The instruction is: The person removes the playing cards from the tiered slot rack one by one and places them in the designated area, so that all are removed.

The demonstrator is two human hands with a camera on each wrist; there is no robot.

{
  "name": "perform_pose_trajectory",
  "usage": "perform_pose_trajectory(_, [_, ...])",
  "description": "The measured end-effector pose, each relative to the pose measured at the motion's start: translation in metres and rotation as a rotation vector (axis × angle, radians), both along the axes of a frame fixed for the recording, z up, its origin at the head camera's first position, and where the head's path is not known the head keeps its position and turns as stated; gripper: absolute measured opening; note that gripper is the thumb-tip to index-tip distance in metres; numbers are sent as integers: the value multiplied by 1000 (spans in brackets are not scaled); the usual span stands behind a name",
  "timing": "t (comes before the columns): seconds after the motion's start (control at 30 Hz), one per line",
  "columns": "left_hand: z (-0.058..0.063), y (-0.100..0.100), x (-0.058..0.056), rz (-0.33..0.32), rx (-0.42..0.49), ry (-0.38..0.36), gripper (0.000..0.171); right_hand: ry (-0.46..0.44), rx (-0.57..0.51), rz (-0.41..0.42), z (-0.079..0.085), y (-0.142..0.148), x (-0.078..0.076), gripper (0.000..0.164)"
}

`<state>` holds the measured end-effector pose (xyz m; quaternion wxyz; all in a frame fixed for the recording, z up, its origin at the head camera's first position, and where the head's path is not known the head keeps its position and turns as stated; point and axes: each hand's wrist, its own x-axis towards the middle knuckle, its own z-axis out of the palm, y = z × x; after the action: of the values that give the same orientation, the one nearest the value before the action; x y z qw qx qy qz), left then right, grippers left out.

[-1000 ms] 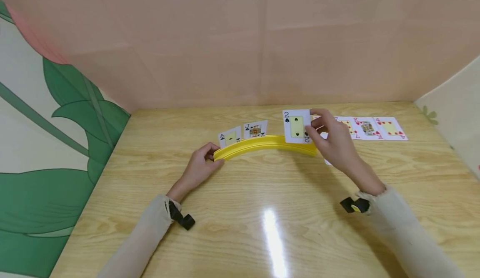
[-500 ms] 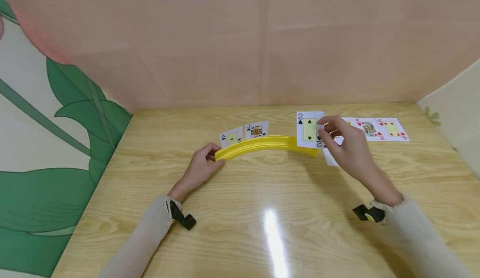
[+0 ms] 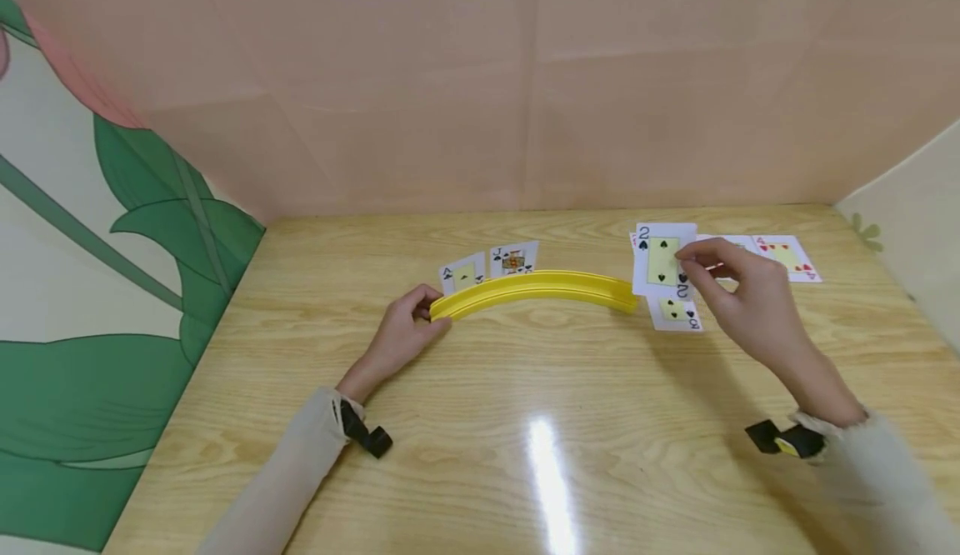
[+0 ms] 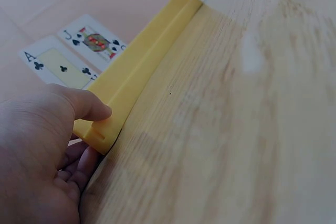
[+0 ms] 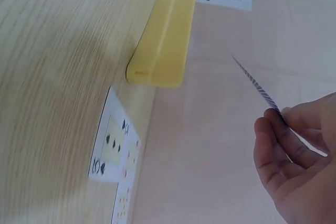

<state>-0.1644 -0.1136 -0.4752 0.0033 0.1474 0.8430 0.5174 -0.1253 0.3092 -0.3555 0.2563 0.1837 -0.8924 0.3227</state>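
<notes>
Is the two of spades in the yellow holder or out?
Out: right wrist view shows the right hand pinching the card apart from the holder.

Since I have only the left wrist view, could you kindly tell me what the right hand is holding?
Observer: In the head view, the right hand is pinching the two of spades.
Operator: Thank you; does anything lie on the table just past the end of the yellow rack farthest from the left hand?
Observer: Yes, the right wrist view shows another spade card lying there, face up.
</notes>
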Motion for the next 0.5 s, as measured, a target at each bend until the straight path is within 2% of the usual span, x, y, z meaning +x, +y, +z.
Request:
perform_pose_trajectory(0.27, [1, -1, -2, -12, -3, 4, 24, -75, 15, -52, -6, 23, 5, 13])
perform_pose_trajectory(0.5, [2, 0, 0, 5, -14, -23, 25, -196, 6, -86, -7, 36, 2, 14])
